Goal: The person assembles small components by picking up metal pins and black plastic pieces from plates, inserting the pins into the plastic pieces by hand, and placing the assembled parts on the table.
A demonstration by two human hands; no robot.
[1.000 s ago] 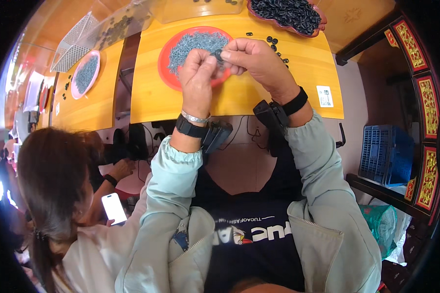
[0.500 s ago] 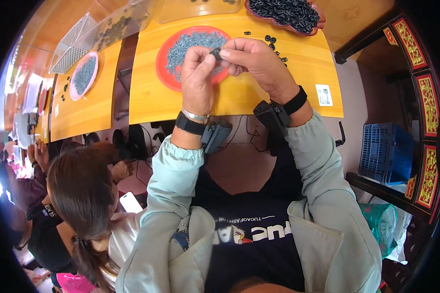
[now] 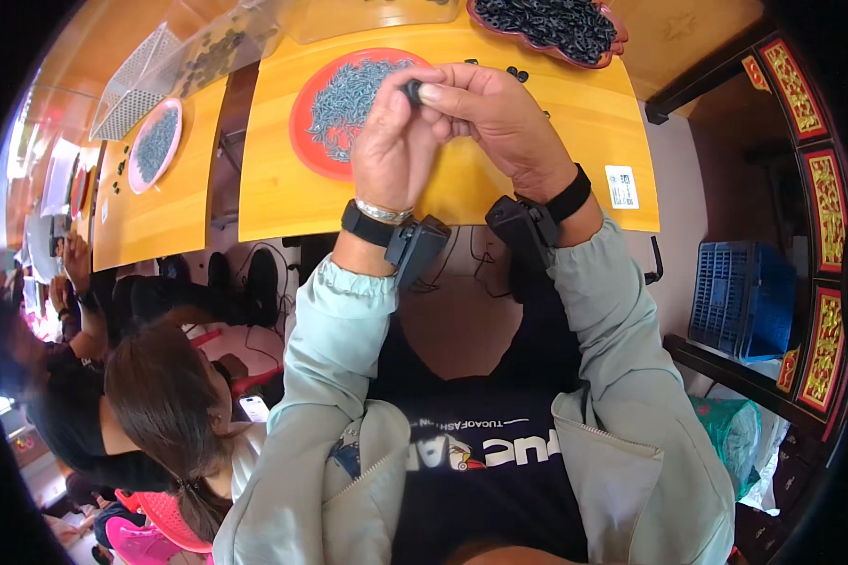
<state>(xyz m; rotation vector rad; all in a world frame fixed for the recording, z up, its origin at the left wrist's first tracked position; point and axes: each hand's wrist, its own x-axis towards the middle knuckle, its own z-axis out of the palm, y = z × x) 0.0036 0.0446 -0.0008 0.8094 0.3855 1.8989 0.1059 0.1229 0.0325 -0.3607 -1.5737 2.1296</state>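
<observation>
Part [image 3: 412,91] pinched between both hands at upper middle

The black part sat just above the near edge of the red plate's heap in the frame, held in the air at upper middle. The left hand [image 3: 391,137] had its thumb and forefinger clamped on it from the left; the right hand [image 3: 490,108] had its fingers closed in from the right, thumb tip against it.

It looked light and stiff, probably hard plastic, unlikely to break under a fingertip squeeze. Smooth faces might have made it slip or twist, so opposite sides of its rim seemed the best hold.

Fingers covered most of it: its far side, any hole, and whether a grey piece was also held could not be told. The left hand hid part of the plate [image 3: 302,137] and its grey pieces [image 3: 344,99], too fine to identify. The right hand blocked some of the counter [image 3: 594,151], perhaps covering more loose parts [image 3: 516,72]. At the top, the frame cut off the tray [image 3: 618,34] and clear bin [image 3: 367,28].
</observation>
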